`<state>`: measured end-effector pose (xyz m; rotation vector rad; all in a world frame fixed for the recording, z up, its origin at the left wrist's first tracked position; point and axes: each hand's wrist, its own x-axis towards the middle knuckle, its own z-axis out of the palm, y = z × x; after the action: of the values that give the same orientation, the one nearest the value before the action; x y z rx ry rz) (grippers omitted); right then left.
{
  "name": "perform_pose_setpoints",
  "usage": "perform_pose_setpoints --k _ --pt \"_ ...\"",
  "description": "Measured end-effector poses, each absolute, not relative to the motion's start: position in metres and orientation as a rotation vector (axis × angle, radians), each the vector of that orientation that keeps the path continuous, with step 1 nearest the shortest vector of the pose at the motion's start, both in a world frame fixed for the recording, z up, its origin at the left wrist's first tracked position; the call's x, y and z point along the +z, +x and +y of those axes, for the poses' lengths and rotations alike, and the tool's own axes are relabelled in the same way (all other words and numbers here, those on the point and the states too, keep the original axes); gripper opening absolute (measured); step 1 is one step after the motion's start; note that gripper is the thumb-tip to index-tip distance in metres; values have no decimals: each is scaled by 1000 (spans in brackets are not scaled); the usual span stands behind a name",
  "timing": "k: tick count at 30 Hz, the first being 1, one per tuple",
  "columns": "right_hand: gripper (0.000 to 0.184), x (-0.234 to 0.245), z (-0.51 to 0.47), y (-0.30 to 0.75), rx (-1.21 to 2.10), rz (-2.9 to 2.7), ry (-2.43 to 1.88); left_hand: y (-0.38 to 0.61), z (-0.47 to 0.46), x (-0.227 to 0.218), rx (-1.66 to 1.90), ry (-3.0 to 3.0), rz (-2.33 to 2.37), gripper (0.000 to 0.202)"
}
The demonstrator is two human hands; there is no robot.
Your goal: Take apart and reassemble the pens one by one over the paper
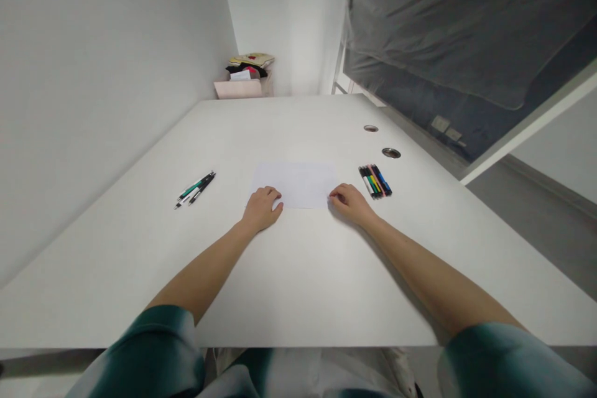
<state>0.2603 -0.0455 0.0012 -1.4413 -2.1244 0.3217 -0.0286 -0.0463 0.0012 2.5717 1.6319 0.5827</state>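
White desk (298,130) fills our view, with a sheet of thin white paper (293,181) lying flat at its middle; we judge it light, limp and best taken by its edges. Our left hand (261,208) and right hand (352,204) rest loosely curled at its near corners, touching without pinching, between pens (194,189) on the left and markers (375,181) on the right.

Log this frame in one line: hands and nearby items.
left hand: on white paper sheet | right hand: at its edge | beside: pens, colored markers
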Motion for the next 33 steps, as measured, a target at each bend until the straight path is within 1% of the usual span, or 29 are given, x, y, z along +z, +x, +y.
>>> perform_pose_setpoints --k 6,10,15,21,25,33 --pt "20 5 -46 260 365 -2118 -1479 -30 -46 0 628 2540 1585 23" --pt "18 4 -44 262 383 -2068 -1469 -38 -41 2 751 2515 1659 22" --pt "17 -2 -41 267 446 -1924 -1466 -83 -23 14 813 2229 2244 26" --pt "18 -7 -40 269 486 -1871 -1416 -151 -12 24 627 1682 2778 31" --pt "20 -6 -40 269 501 -1852 -1419 -165 -13 21 535 1539 2840 31" --pt "22 -7 -40 273 516 -1838 -1406 -171 -11 15 519 1452 2850 30"
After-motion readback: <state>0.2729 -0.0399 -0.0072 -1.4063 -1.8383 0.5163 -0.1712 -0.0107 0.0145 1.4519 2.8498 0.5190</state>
